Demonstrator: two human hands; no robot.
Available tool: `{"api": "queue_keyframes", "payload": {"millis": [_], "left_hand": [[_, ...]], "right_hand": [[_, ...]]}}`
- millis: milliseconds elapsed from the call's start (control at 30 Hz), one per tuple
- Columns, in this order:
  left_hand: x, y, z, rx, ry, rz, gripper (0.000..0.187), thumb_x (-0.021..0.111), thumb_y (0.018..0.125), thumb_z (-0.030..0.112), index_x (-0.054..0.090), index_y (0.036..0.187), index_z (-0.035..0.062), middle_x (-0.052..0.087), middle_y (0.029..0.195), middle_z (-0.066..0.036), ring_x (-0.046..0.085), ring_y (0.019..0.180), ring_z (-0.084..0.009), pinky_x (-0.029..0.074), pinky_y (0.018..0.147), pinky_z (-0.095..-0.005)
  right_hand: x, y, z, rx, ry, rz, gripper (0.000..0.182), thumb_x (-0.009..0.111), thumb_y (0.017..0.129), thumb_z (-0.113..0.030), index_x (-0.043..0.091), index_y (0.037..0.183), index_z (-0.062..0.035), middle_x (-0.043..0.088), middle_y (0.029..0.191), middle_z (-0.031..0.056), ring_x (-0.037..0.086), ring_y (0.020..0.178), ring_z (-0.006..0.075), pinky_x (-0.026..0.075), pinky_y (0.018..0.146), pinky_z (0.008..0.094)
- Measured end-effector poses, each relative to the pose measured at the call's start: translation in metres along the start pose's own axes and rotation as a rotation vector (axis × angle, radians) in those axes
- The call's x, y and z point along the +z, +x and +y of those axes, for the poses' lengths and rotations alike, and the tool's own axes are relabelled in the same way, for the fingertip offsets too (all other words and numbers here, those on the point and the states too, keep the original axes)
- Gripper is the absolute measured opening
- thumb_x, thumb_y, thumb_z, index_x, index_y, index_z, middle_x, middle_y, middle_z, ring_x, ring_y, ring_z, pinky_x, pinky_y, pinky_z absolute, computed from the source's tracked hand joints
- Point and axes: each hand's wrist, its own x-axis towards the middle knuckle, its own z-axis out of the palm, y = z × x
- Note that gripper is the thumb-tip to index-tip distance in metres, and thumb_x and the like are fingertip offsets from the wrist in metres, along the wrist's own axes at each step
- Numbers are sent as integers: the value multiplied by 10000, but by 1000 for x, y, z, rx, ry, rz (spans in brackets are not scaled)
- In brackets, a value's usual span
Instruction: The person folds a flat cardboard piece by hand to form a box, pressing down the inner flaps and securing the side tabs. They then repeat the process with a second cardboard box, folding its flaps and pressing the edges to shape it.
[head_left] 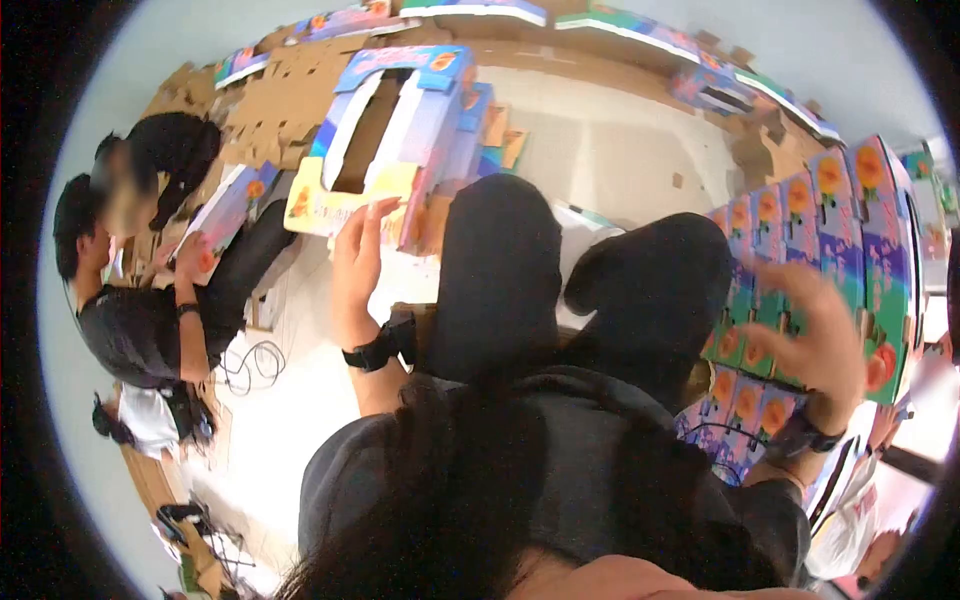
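Note:
My left hand [360, 260] is at the near right corner of a printed cardboard box [440, 150], its fingers stretched out and overlapping the yellow front panel in this view. The box is colourful, with a long slot in its top and white strips along the slot. My right hand [815, 325], slightly blurred, has its fingers apart and holds nothing. It is in front of a row of stacked printed boxes [835, 230] with orange flower pictures, on my right. Both wrists wear dark bands.
At the left, a seated person [135, 320] in black handles a similar printed box [235, 205]. Flattened brown cardboard [300, 85] lies along the back left. More printed boxes [475, 10] line the far edge. A cable [255, 365] coils on the pale floor.

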Motion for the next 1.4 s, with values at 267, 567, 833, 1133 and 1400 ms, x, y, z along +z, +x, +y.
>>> {"api": "queue_keyframes", "payload": {"millis": [267, 567, 833, 1133, 1400], "left_hand": [[-10, 6, -14, 191, 299, 260, 658, 724, 913, 232, 469, 1440, -69, 565, 1401, -245, 530, 1330, -322, 390, 1117, -399], [7, 67, -33, -48, 797, -15, 1205, 846, 703, 566, 245, 1575, -9, 406, 1514, -329, 376, 1423, -462, 280, 1186, -504], [46, 89, -48, -347, 849, 93, 1366, 859, 594, 598, 129, 1608, 45, 486, 1447, -311, 414, 1382, -472, 159, 1185, -614], [42, 70, -25, -66, 728, 375, 936, 905, 547, 518, 487, 1224, 25, 584, 1190, -202, 536, 1221, -384, 180, 1178, -593], [9, 23, 57, 414, 661, 461, 815, 953, 563, 391, 456, 1096, 26, 498, 1083, -139, 496, 1080, -351, 310, 1050, -499]], "right_hand": [[141, 115, -36, -182, 237, -331, 420, 767, 825, -427, 628, 721, -44, 625, 688, 156, 618, 668, 368, 468, 595, 447], [207, 122, -21, -129, 240, -576, 465, 718, 819, -460, 698, 729, -5, 646, 714, 214, 646, 696, 393, 490, 625, 475], [214, 123, -15, -80, 177, -528, 486, 672, 864, -495, 739, 812, -17, 691, 794, 208, 672, 774, 398, 526, 714, 475], [229, 139, -9, -70, 98, -619, 478, 669, 864, -510, 756, 954, -48, 726, 918, 182, 694, 876, 380, 548, 770, 463], [181, 118, -26, -218, 390, 231, 329, 790, 802, -291, 565, 695, -77, 607, 703, 104, 629, 744, 346, 481, 639, 442]]}}
